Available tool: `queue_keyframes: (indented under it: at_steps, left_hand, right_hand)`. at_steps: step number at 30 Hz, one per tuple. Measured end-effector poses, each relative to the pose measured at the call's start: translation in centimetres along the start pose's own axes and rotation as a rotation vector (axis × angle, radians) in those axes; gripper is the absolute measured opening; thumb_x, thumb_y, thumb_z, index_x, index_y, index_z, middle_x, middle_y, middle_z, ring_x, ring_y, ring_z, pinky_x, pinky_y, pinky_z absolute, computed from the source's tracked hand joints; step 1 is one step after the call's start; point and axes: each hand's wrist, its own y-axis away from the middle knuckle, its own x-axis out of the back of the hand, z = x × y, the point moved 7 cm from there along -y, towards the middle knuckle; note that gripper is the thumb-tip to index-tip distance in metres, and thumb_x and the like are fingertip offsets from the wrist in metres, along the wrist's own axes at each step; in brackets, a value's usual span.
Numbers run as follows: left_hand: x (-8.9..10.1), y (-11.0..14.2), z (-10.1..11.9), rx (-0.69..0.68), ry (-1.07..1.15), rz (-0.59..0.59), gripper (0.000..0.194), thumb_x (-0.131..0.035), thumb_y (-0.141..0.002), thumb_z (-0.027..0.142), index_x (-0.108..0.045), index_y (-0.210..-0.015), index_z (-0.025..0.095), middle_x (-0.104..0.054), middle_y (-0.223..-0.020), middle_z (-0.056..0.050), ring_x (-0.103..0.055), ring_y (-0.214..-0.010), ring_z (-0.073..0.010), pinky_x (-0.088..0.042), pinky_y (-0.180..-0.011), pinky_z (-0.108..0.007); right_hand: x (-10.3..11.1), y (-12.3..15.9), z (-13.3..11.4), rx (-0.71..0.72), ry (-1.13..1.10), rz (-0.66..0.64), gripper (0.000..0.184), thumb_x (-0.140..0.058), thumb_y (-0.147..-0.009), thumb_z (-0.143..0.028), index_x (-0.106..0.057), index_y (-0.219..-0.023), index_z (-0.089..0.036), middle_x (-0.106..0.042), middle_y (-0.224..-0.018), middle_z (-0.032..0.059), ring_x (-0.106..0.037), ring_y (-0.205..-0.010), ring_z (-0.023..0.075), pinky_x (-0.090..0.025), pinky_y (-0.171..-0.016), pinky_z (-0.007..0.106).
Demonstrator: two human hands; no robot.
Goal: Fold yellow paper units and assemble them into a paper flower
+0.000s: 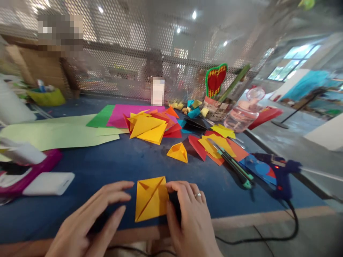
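A square of folded yellow-orange paper [158,200] lies at the table's near edge, a diagonal crease running across it and a small opening at its upper left. My right hand [187,210], with a ring on one finger, has its thumb and index fingertip on the paper's right edge. On the other side, my left hand [99,210] hovers just left of the paper, not touching it, with fingers and thumb apart. Beyond the square stands a small folded yellow paper piece [178,152].
Piles of folded yellow and red paper [148,128] and coloured sheets [53,132] lie farther back. To the right are a green utility knife [237,167], a hot glue gun [281,171] with a cord and a clear bottle [242,114]. A white-and-purple object [49,182] sits left.
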Motion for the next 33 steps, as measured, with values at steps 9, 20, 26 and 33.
queue_keyframes:
  at_steps: [9, 20, 26, 33]
  left_hand:
    - [-4.1, -9.4, 2.3, 0.07, 0.078, -0.417, 0.035, -0.061, -0.088, 0.031, -0.06, -0.123, 0.025, -0.068, -0.116, -0.005, -0.066, -0.108, -0.0235, -0.051, -0.097, -0.04]
    - [-5.6, -10.7, 3.2, 0.079, -0.07, -0.678, 0.033, -0.075, -0.084, 0.042, -0.061, -0.1, 0.017, -0.061, -0.1, -0.002, -0.059, -0.089, -0.0176, -0.053, -0.082, -0.038]
    - [-5.4, -11.4, 2.3, 0.19, 0.205, -0.652, 0.024, -0.07, -0.091, 0.038, -0.061, -0.093, 0.015, -0.058, -0.077, 0.004, -0.056, -0.065, -0.0101, -0.051, -0.062, -0.026]
    - [-5.2, -14.3, 0.3, 0.404, 0.615, -0.344, 0.033, -0.063, -0.097, 0.04, -0.058, -0.12, 0.017, -0.065, -0.099, -0.003, -0.063, -0.073, -0.0116, -0.057, -0.063, -0.027]
  right_hand:
    - [-0.6, 0.3, 0.1, -0.002, -0.02, 0.05, 0.024, -0.046, -0.094, -0.012, -0.051, -0.114, -0.025, -0.064, -0.107, 0.0045, -0.055, -0.096, 0.0248, -0.039, -0.08, 0.038]
    - [-1.3, 0.3, 1.0, -0.003, -0.004, 0.042, 0.035, -0.06, -0.088, -0.016, -0.052, -0.121, -0.026, -0.064, -0.112, 0.0059, -0.058, -0.1, 0.0293, -0.045, -0.085, 0.048]
    - [0.0, -1.4, 1.6, -0.182, -0.23, -0.167, 0.083, -0.079, -0.07, -0.022, -0.043, -0.144, -0.015, -0.062, -0.13, 0.0169, -0.055, -0.124, 0.0402, -0.037, -0.106, 0.066]
    - [1.2, -9.5, 3.1, -0.12, -0.695, -0.233, 0.057, -0.06, -0.089, -0.019, -0.036, -0.141, -0.018, -0.072, -0.109, 0.0067, -0.072, -0.101, 0.0209, -0.058, -0.089, 0.039]
